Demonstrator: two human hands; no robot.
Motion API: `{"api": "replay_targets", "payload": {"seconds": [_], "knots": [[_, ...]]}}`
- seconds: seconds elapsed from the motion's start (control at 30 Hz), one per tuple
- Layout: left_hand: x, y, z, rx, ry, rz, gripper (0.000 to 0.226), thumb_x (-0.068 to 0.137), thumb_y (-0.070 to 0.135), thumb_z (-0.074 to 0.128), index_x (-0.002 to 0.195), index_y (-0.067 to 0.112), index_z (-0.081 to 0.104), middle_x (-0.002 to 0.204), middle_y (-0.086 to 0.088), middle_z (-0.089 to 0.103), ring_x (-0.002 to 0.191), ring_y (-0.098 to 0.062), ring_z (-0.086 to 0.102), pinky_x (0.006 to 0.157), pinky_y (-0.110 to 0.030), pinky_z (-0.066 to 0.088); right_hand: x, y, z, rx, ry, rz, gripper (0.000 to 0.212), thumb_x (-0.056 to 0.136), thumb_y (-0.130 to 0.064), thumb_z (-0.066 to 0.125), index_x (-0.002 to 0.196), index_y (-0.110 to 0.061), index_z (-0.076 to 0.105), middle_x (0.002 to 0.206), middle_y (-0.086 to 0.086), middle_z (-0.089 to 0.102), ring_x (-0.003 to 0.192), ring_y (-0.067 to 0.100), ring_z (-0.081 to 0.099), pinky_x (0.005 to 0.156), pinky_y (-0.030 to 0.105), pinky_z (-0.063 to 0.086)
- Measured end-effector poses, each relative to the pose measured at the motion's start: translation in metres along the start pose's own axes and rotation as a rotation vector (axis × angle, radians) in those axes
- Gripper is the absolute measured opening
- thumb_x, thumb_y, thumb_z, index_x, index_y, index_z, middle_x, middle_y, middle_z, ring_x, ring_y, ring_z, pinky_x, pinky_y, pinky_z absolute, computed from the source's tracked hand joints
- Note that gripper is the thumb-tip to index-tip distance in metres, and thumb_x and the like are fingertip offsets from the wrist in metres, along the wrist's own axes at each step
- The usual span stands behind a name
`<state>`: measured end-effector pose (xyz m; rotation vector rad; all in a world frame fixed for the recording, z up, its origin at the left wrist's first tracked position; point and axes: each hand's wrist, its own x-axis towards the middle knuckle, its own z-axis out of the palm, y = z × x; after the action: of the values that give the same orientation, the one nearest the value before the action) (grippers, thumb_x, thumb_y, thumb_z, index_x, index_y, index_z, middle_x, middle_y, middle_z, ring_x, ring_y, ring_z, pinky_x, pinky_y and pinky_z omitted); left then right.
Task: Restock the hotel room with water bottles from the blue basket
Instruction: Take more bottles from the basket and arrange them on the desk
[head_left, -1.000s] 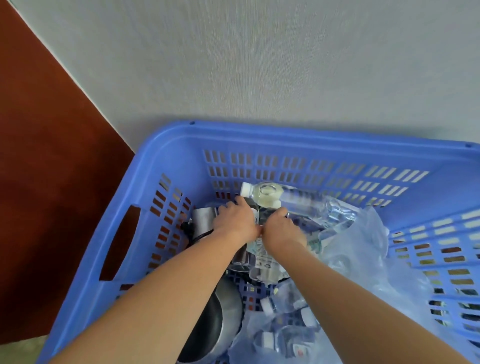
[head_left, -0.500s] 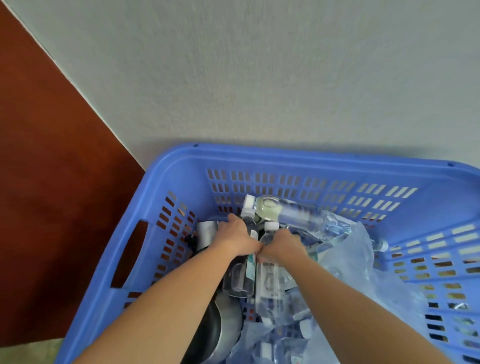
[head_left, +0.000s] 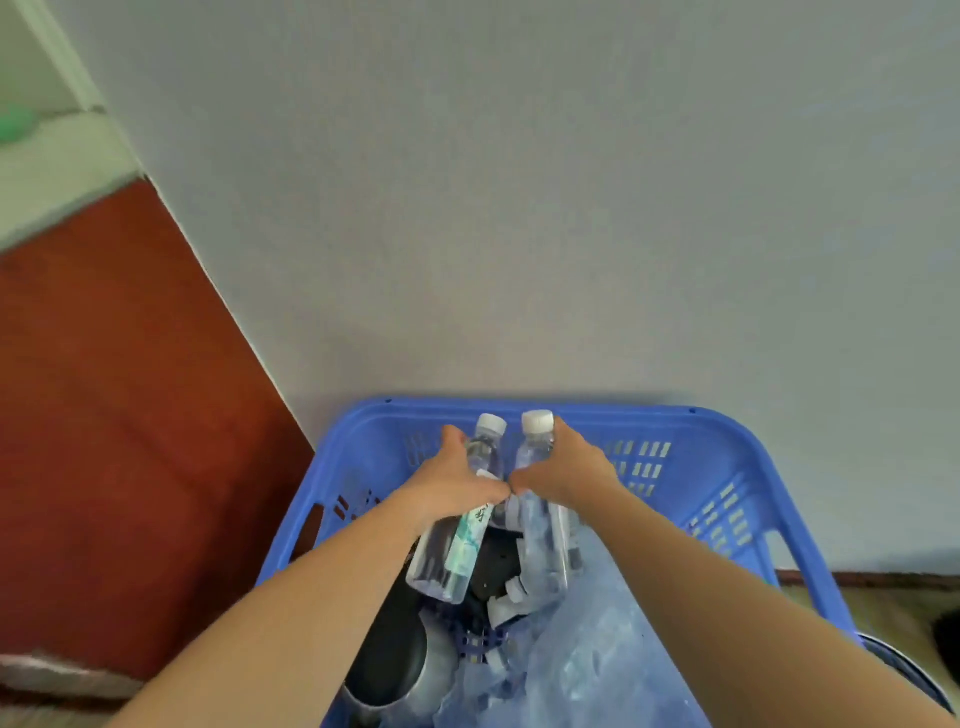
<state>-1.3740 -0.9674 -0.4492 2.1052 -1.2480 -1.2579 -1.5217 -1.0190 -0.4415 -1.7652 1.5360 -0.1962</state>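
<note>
The blue basket (head_left: 737, 447) stands against a grey wall, low in the view. My left hand (head_left: 457, 483) is shut on a clear water bottle (head_left: 452, 556) with a white cap and a green-white label. My right hand (head_left: 566, 470) is shut on a second clear water bottle (head_left: 545, 551) with a white cap. Both bottles are held upright, side by side, lifted above the basket's contents, their caps near the far rim. My knuckles almost touch between them.
Inside the basket lie clear plastic wrap with more bottles (head_left: 582, 670) and a dark metal kettle-like pot (head_left: 395, 654). A red-brown door (head_left: 114, 441) is at the left. The grey wall (head_left: 519, 208) rises straight behind the basket.
Both hands have lifted their bottles up out of the pile to rim height. The view has tilted up, so the basket sits lower in the frame.
</note>
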Motion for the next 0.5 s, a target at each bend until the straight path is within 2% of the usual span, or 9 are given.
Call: {"api": "replay_targets", "payload": {"seconds": [0.13, 0.2, 0.3, 0.37, 0.43, 0.5], "knots": [[-0.054, 0.067, -0.011, 0.024, 0.125, 0.186, 0.066, 0.077, 0.046, 0.075, 0.124, 0.023, 0.034, 0.114, 0.003, 0.051, 0.102, -0.018, 0.054, 0.072, -0.029, 0.046, -0.055, -0.017, -0.078, 0.089, 0.114, 0.040, 0.051, 0.062, -0.031, 0.075, 0.108, -0.018, 0.058, 0.101, -0.002, 0.060, 0.097, 0.021, 0.057, 0.068, 0.028, 0.045], [-0.080, 0.100, -0.012, 0.023, 0.142, 0.272, 0.064, 0.074, 0.051, 0.075, 0.120, 0.023, 0.040, 0.112, 0.004, 0.053, 0.098, -0.015, 0.056, 0.068, -0.026, 0.045, -0.086, -0.025, -0.117, 0.139, 0.209, 0.032, 0.053, 0.062, -0.029, 0.076, 0.110, -0.017, 0.055, 0.102, -0.001, 0.059, 0.093, 0.021, 0.056, 0.066, 0.026, 0.044], [-0.121, 0.156, -0.005, -0.038, 0.096, 0.396, 0.061, 0.070, 0.050, 0.079, 0.115, 0.025, 0.046, 0.111, 0.009, 0.057, 0.096, -0.008, 0.060, 0.069, -0.024, 0.047, -0.139, -0.026, -0.179, 0.300, 0.352, -0.006, 0.054, 0.064, -0.021, 0.076, 0.111, -0.021, 0.049, 0.103, 0.000, 0.060, 0.097, 0.023, 0.059, 0.074, 0.028, 0.049], [-0.147, 0.193, 0.005, -0.044, 0.054, 0.477, 0.061, 0.070, 0.048, 0.079, 0.117, 0.026, 0.047, 0.113, 0.010, 0.058, 0.096, -0.005, 0.060, 0.067, -0.021, 0.046, -0.172, -0.024, -0.219, 0.426, 0.380, -0.026, 0.054, 0.065, -0.013, 0.078, 0.112, -0.018, 0.051, 0.102, 0.003, 0.061, 0.098, 0.028, 0.063, 0.082, 0.038, 0.057], [-0.176, 0.233, 0.019, -0.010, 0.013, 0.562, 0.061, 0.069, 0.052, 0.077, 0.116, 0.029, 0.047, 0.107, 0.011, 0.059, 0.091, -0.003, 0.060, 0.064, -0.021, 0.043, -0.210, -0.019, -0.260, 0.541, 0.406, -0.030, 0.049, 0.069, -0.009, 0.077, 0.112, -0.013, 0.053, 0.101, 0.008, 0.061, 0.089, 0.029, 0.066, 0.079, 0.045, 0.060], [-0.204, 0.272, 0.036, 0.018, -0.034, 0.647, 0.062, 0.068, 0.057, 0.074, 0.117, 0.031, 0.046, 0.105, 0.010, 0.060, 0.090, -0.005, 0.062, 0.070, -0.024, 0.048, -0.250, -0.010, -0.298, 0.603, 0.482, -0.009, 0.032, 0.078, -0.015, 0.072, 0.105, -0.011, 0.055, 0.097, 0.013, 0.062, 0.077, 0.028, 0.067, 0.074, 0.044, 0.061]]}}
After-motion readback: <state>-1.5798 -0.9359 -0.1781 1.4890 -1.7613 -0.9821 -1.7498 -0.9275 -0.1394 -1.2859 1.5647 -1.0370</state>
